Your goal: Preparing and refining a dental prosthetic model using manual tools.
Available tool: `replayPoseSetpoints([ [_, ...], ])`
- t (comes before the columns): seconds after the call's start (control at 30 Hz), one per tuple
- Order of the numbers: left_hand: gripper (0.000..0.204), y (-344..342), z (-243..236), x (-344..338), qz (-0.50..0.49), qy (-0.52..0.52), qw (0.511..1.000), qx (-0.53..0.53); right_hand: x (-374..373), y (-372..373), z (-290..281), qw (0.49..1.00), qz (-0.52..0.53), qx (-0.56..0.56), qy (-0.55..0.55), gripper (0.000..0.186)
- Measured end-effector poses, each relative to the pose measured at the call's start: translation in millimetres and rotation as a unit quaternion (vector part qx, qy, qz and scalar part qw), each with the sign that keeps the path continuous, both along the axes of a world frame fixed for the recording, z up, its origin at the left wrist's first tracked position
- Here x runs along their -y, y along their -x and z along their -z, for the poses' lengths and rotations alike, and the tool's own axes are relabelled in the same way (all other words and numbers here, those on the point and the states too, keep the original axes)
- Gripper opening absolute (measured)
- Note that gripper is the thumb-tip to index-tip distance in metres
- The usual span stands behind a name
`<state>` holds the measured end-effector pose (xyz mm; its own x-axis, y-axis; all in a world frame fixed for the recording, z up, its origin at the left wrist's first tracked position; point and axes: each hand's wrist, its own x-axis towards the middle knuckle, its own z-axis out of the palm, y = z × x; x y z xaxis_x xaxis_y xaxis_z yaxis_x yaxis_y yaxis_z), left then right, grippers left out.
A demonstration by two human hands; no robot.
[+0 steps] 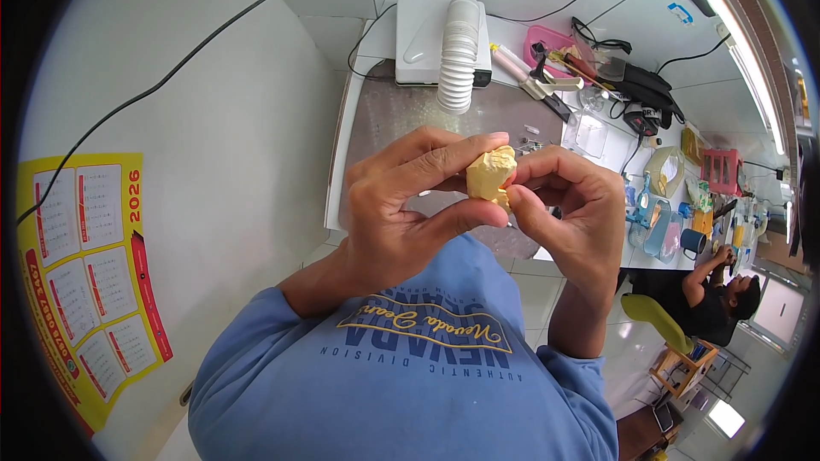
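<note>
Btwn both hands' fingertips: yellow cast [490,174], left hand [401,213] & right hand [572,213] pinching it

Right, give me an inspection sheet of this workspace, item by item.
Surface: grey mat on a white bench, bare in the middle.
Job's things: pale yellow lump, irregular in shape, held above the bench.
Clutter: white machine with a ribbed hose; pink tray of hand tools; bottles and cups along the right.
Hands: left hand and right hand both pinch the lump.
Cables: black cable across the left wall; others behind the bench.
Surroundings: yellow wall calendar; another person seated at right.
</note>
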<state>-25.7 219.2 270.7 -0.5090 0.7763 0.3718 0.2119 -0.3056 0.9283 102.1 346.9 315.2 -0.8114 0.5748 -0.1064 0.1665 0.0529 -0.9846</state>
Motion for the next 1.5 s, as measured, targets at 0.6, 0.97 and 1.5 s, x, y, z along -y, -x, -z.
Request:
replayPoseSetpoints([
  [0.6,0.055,-3.0,-0.1,5.3,0.000,0.016,0.999,-0.032,4.4,-0.3,3.1,0.999,0.001,0.017,-0.040,0.011],
  [0.97,0.054,-1.7,1.4,4.7,-0.004,0.010,1.000,-0.028,8.0,-0.1,5.4,0.998,0.011,0.009,-0.054,0.011],
  [1.5,0.052,-1.1,-0.1,3.8,-0.020,-0.008,0.996,-0.086,9.1,-3.1,4.3,0.997,0.013,-0.012,-0.073,0.012],
])
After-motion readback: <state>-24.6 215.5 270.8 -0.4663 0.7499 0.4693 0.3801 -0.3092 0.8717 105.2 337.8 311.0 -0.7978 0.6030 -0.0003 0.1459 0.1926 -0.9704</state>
